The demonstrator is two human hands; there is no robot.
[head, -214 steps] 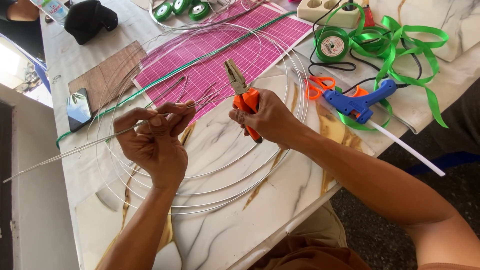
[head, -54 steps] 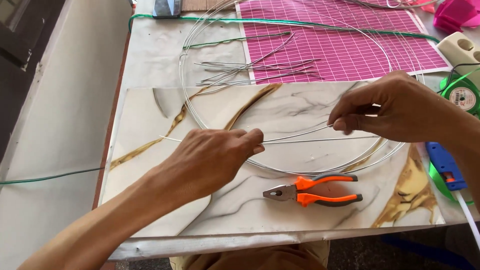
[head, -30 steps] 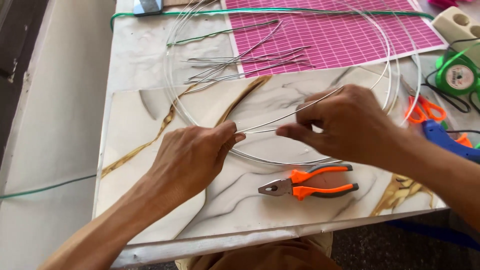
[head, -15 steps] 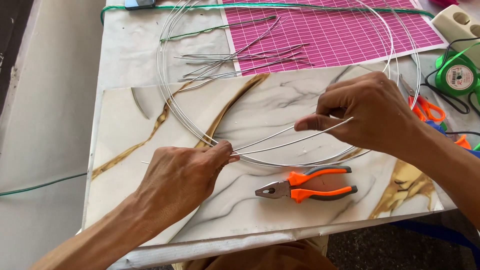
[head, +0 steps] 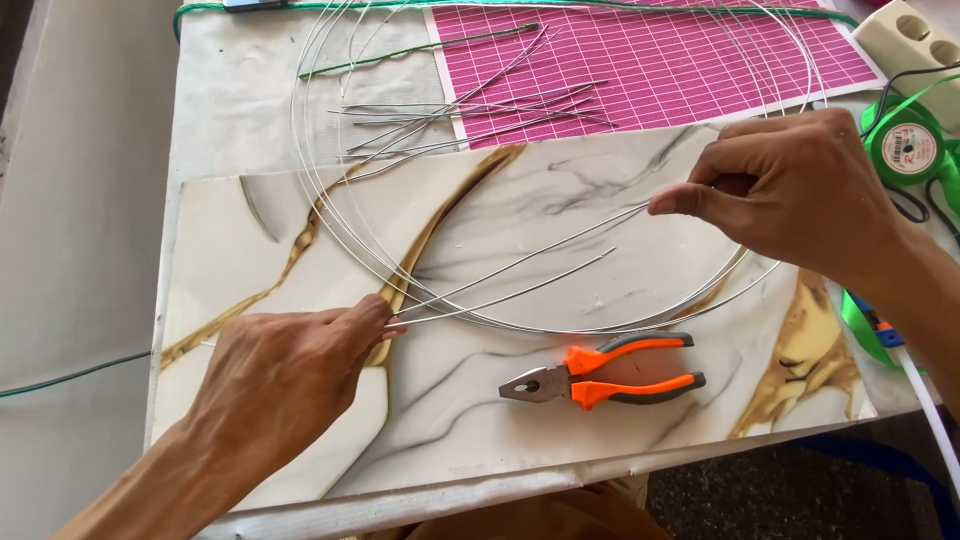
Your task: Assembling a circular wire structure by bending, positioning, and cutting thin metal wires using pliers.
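Wire is what both hands are busy with: two thin grey wire pieces [head: 510, 275] fan out across the marbled sheet [head: 300, 230] on the bench [head: 90, 200]. At their near ends the left hand [head: 285, 375] has its fingers [head: 372, 315] pressed together on both pieces, low on the left of the sheet. The right hand [head: 795, 190] pinches the far tip of the upper piece between thumb and forefinger — the lower piece ends free, just short of that hand. Both pieces lie over the large wire hoops [head: 330, 215], which loop from the sheet up onto the pink cutting mat [head: 650, 60]. A bundle of cut wire lengths [head: 470, 105] rests where mat and bench meet. Orange-handled pliers [head: 600, 372] lie untouched on the sheet, just below the hoops (jaws pointing left). A green ribbon spool [head: 908, 150] sits by the right wrist, and a white power strip [head: 905, 35] lies at the top right corner.
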